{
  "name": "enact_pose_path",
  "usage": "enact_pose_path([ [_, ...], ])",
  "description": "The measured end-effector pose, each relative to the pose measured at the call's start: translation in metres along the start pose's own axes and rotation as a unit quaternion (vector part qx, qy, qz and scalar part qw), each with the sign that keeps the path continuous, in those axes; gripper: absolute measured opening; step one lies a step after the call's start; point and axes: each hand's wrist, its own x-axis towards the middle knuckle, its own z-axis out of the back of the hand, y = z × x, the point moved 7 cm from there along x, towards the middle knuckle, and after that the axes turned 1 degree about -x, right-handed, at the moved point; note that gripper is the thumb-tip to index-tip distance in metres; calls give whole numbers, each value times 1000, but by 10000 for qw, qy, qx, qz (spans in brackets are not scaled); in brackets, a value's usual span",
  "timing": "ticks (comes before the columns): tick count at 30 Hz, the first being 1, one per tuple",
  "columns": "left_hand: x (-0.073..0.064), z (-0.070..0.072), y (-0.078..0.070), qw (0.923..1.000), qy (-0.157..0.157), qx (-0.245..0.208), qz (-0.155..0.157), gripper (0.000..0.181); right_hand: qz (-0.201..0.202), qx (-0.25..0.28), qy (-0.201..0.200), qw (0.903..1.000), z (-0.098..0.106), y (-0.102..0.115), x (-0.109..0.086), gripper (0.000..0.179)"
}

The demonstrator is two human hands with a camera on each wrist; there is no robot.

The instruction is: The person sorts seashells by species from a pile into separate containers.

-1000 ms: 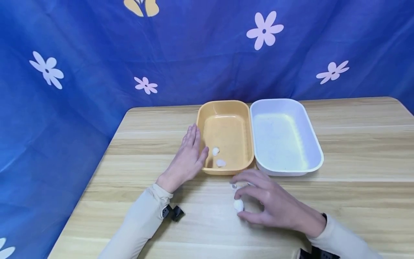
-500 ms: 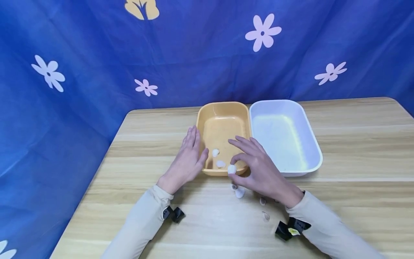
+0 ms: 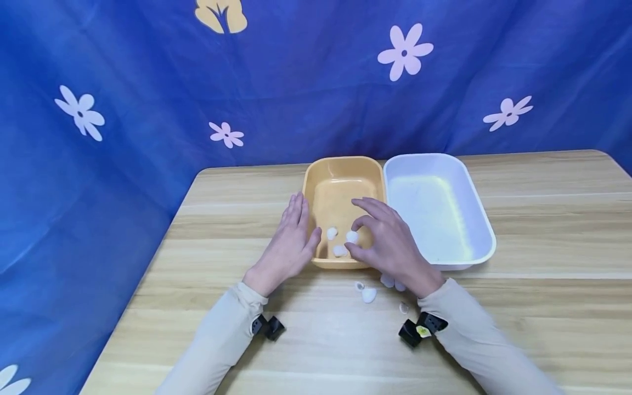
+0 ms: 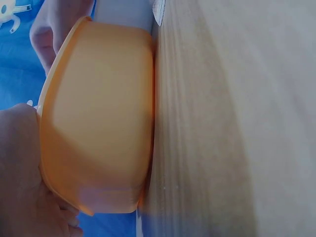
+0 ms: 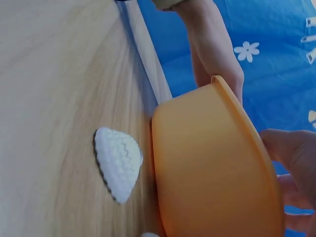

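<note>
My right hand (image 3: 395, 241) is over the orange tray (image 3: 345, 264), pinching a small white seashell (image 3: 352, 236) between thumb and index finger; the other fingers are held off it. Inside the tray lie two more white seashells, one upper (image 3: 332, 233) and one lower (image 3: 339, 250). Along the tray's left rim rests my left hand (image 3: 286, 241), its fingers straight and its thumb over the near left corner. In the right wrist view, a ribbed white seashell (image 5: 118, 163) lies on the table beside the tray wall, and the tray hides the pinched seashell.
A white tray (image 3: 464, 263) stands right up against the orange one, on its right. Several seashells are on the wooden table (image 3: 326, 351) in front of the trays, such as a white one (image 3: 368, 295) and a small one (image 3: 404, 308). A blue flowered cloth (image 3: 306, 82) hangs behind.
My right hand has picked up the white seashell from the table and moved it forward and left, over the orange tray. My left hand stays at the tray's rim.
</note>
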Motion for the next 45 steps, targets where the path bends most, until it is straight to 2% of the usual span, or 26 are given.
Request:
enact_pose_path([
  [6, -2, 0, 2, 10000, -18, -9, 48, 68, -381, -141, 125, 9991, -10, -4, 6, 24],
  [13, -3, 0, 2, 10000, -6, -14, 39, 68, -675, -515, 133, 9963, -15, -2, 14, 24],
  [19, -4, -2, 1, 10000, -2, -22, 47, 68, -946, -713, 294, 9925, -24, -4, 18, 25],
  [27, -3, -3, 0, 10000, 4, -3, 18, 68, -1032, -874, 455, 9898, -29, -5, 21, 26],
  [38, -1, -3, -1, 10000, 25, -3, 41, 69, -1006, -856, 478, 9901, -30, -7, 22, 26],
  [45, -1, -2, 0, 10000, 28, -67, 59, 69, -812, -719, 401, 9933, -23, -5, 23, 19],
])
